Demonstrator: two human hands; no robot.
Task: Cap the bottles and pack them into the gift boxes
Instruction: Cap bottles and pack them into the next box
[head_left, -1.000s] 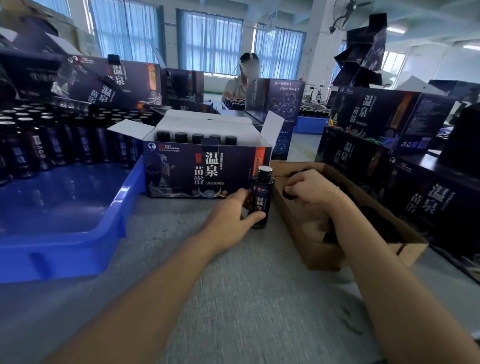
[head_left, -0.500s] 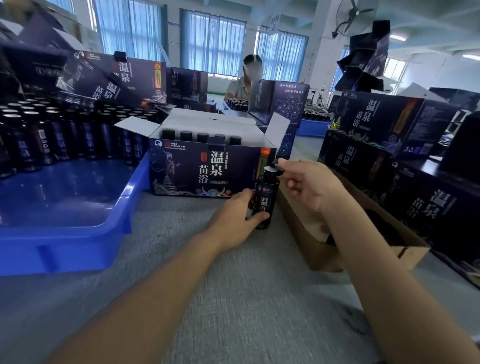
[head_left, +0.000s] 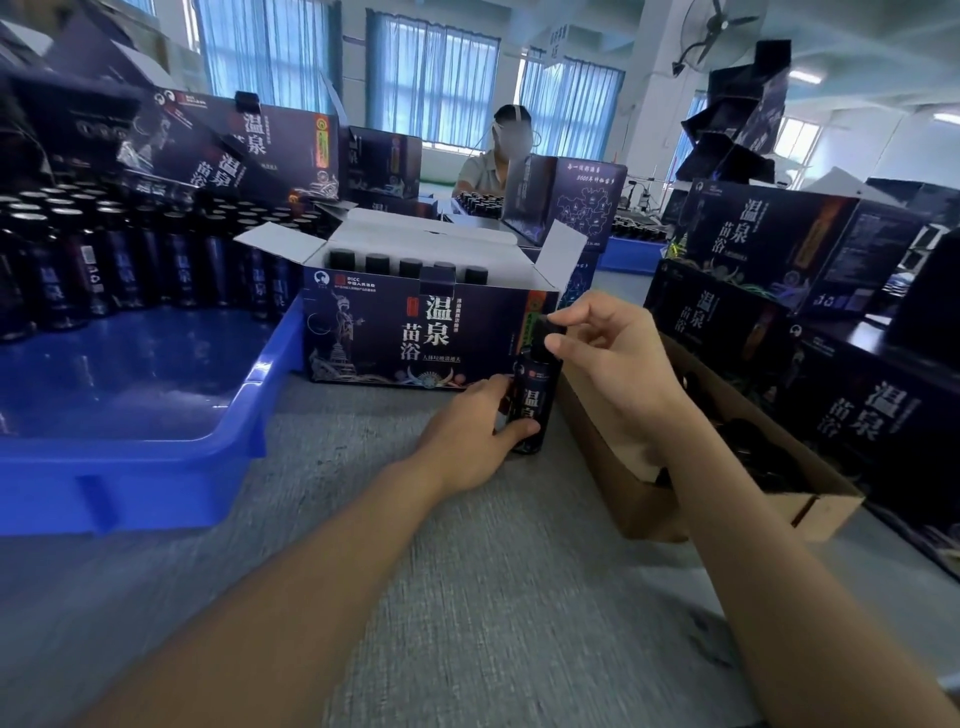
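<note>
A dark bottle (head_left: 535, 395) stands upright on the grey table in front of the open gift box (head_left: 415, 338). My left hand (head_left: 472, 431) grips the bottle's lower body. My right hand (head_left: 608, 353) pinches the black cap (head_left: 543, 330) on top of the bottle with thumb and forefinger. Several capped bottles (head_left: 410, 267) stand in a row inside the gift box, whose white flaps are open.
A blue tray (head_left: 156, 415) at the left holds several dark bottles (head_left: 104, 260) at its back. A brown cardboard box (head_left: 649, 499) with black caps lies at the right. Closed gift boxes (head_left: 779, 244) are stacked right and behind. A person sits beyond.
My right hand came out of the cardboard box with a cap and brought it onto the bottle's top. My left hand has kept its hold on the bottle.
</note>
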